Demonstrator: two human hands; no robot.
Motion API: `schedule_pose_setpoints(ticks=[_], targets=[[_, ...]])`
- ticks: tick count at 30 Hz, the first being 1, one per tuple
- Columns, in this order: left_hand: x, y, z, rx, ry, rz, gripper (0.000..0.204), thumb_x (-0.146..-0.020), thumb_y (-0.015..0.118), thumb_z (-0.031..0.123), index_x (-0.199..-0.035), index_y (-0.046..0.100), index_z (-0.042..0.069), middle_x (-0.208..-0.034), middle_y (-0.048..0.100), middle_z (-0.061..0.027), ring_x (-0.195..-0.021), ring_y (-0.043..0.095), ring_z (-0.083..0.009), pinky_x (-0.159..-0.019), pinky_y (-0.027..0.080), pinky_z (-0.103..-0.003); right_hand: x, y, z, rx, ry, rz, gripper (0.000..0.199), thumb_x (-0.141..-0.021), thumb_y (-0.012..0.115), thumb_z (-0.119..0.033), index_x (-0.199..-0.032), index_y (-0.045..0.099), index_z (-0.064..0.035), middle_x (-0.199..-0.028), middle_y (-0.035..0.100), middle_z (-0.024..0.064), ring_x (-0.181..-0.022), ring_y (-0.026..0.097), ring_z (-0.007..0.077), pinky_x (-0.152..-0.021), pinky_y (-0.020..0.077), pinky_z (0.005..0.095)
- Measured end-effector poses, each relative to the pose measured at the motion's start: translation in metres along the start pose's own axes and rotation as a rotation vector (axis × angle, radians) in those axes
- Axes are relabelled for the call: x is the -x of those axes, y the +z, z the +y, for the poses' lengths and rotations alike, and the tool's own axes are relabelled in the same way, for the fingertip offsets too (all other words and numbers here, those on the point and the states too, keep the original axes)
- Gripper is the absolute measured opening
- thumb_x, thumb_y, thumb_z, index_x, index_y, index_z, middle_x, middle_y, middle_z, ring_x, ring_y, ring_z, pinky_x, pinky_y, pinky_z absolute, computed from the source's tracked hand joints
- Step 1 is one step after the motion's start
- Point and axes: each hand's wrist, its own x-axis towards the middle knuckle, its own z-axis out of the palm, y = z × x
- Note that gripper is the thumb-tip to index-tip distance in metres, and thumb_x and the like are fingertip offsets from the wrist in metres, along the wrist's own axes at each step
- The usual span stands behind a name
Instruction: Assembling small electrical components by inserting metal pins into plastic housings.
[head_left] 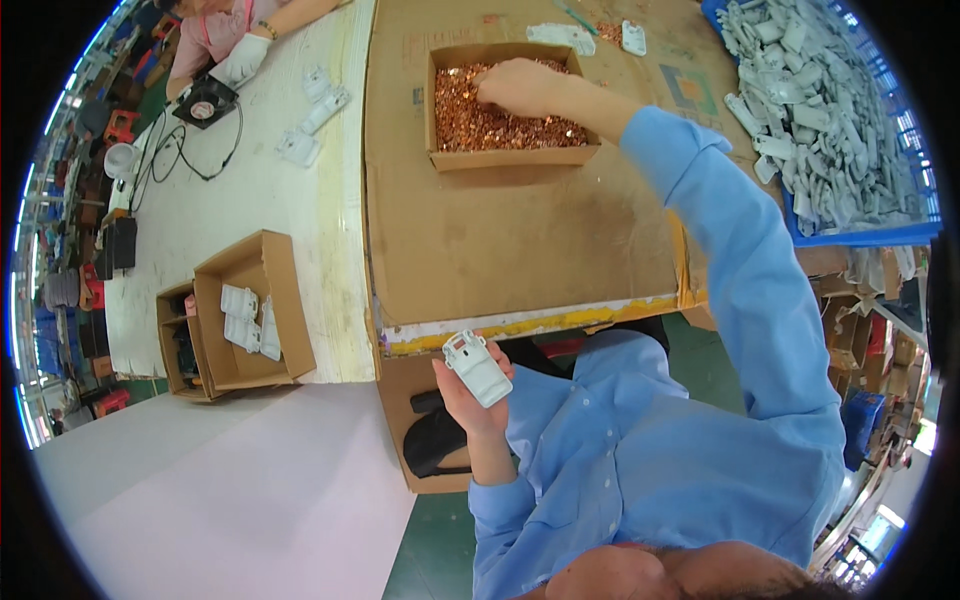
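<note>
My left hand (465, 402) is closed round a white plastic housing (478, 370), holding it in front of the table's near edge. The housing has rounded corners and a small opening at its upper end. Over a cardboard box (515, 158) of small copper-coloured metal pieces (470, 125), my right hand (525, 88) is bent down into the heap. Its fingers are drawn together, and the fingertips are partly hidden, so what they pinch cannot be made out.
A blue crate (870, 236) heaped with white plastic housings (810, 110) stands at the right. Further housings (240, 315) lie in a carton (290, 300) at the left. Across the white table, a co-worker's gloved hand (243, 60) is beside a small black fan (205, 103) with a cable.
</note>
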Motion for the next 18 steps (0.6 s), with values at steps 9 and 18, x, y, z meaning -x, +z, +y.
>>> schedule_pose_setpoints(ticks=[9, 18], targets=[[0.004, 0.005, -0.002, -0.077, 0.007, 0.001, 0.062, -0.099, 0.028, 0.055, -0.118, 0.053, 0.002, -0.084, 0.061, -0.011, -0.066, 0.058, -0.0208, -0.056, 0.047, -0.031, -0.011, 0.005, -0.002, 0.004, 0.113, -0.136, 0.011, -0.081, 0.06, -0.009, -0.088, 0.067, -0.0043, -0.093, 0.068, 0.016, -0.09, 0.066, 0.0351, -0.076, 0.0539, 0.0454], [0.014, 0.018, -0.009, -0.151, 0.008, 0.03, 0.059, -0.099, 0.03, 0.053, -0.115, 0.055, 0.002, -0.082, 0.064, -0.0122, -0.061, 0.06, -0.0209, -0.051, 0.049, -0.031, 0.036, -0.023, -0.003, -0.336, 0.309, 0.038, 0.019, -0.088, 0.053, -0.018, -0.101, 0.058, -0.0045, -0.103, 0.065, 0.0176, -0.098, 0.063, 0.0362, -0.082, 0.0493, 0.0483]])
